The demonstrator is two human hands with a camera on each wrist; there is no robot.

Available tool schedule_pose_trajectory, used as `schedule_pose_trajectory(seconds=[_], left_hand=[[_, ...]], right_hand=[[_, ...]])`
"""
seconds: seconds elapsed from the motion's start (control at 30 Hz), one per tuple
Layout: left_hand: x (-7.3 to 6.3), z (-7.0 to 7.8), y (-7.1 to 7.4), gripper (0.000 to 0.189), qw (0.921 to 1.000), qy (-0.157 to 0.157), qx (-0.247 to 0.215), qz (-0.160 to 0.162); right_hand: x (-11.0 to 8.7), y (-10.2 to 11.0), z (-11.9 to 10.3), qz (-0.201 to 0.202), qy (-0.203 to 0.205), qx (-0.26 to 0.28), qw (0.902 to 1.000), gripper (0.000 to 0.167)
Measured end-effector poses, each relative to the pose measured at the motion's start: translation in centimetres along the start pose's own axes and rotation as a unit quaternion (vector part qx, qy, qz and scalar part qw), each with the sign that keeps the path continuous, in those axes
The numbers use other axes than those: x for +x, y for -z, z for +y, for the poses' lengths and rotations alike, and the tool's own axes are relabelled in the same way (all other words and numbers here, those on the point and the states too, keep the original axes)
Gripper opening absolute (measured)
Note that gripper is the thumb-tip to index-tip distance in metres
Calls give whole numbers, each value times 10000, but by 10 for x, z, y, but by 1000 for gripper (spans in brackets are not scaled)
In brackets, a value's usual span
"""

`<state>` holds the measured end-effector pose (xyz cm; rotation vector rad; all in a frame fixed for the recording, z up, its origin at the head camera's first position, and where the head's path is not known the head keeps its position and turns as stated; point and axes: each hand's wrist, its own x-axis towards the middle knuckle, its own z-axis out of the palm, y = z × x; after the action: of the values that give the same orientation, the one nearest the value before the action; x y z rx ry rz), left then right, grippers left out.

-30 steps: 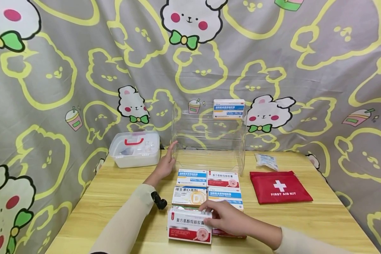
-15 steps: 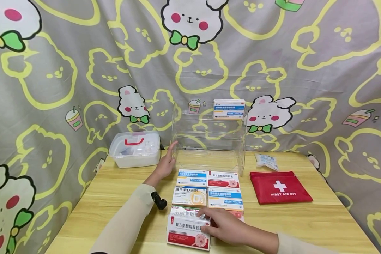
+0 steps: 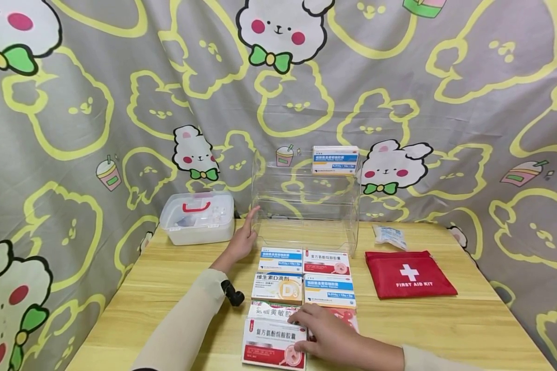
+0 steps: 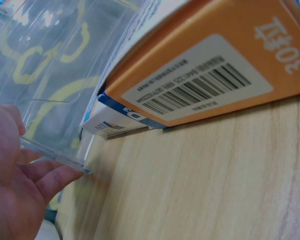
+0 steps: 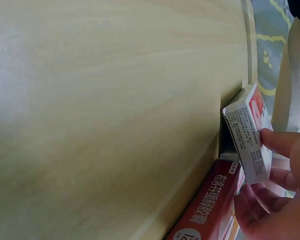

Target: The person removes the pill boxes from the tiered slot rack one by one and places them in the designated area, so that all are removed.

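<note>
In the head view my right hand (image 3: 327,330) holds a white-and-red medicine box (image 3: 275,342) by its right end. The right wrist view shows that medicine box (image 5: 250,135) tilted between thumb and fingers, over a gap beside a red medicine box (image 5: 205,205). Behind it, a white box with green trim (image 3: 273,312) is partly covered. My left hand (image 3: 242,241) is at the left side of a clear tiered rack (image 3: 306,234). In the left wrist view, thumb and fingers (image 4: 55,180) grip the rack's lower edge.
Medicine boxes lie in two columns before the rack, including a vitamin D box (image 3: 276,286) and a blue-and-white box (image 3: 329,290). Another blue-and-white box (image 3: 335,159) stands on the rack's top tier. A lidded plastic case (image 3: 197,219), red first aid pouch (image 3: 410,275) and small packet (image 3: 390,236) flank the rack.
My right hand has drawn the white-and-red box slightly down and toward the person, uncovering more of the green-trimmed box behind it. The left hand has stayed at the rack.
</note>
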<state>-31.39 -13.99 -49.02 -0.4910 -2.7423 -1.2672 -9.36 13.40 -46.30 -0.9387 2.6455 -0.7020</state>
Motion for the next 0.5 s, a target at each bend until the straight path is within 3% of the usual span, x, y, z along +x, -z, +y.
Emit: schedule_pose_trajectory(seconds=[0.5], left_hand=[[-1,-1,0,83,9999,76,-104,-47]], right_hand=[[-8,-12,6,75,647,-126,9978,45]])
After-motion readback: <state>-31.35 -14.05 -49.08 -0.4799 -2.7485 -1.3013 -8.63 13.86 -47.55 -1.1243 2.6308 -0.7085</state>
